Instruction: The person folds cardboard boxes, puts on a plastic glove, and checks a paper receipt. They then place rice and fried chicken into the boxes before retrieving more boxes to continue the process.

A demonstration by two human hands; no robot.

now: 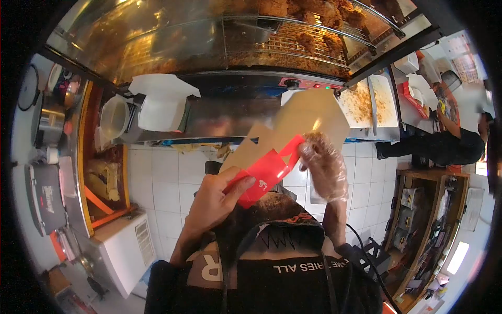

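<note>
My left hand (212, 201), bare, grips a red paper sleeve (263, 180) with a small white print, thumb on its face and fingers behind. A red strip at the sleeve's far end reaches my right hand (325, 166), which wears a clear plastic glove. The gloved fingers are bent together at that strip, with crumbs or stains showing through the plastic. Behind the sleeve and the glove spreads a tan paper sheet or bag (308, 116), partly covered by both.
Ahead stands a glass-fronted warmer with fried pieces (308, 42) on racks. On the counter are an open white carton (162, 107), a clear tub (115, 116) and a crumb-covered tray (366, 104) with a long utensil. A person (449, 138) works at right, beyond a wooden shelf (426, 225).
</note>
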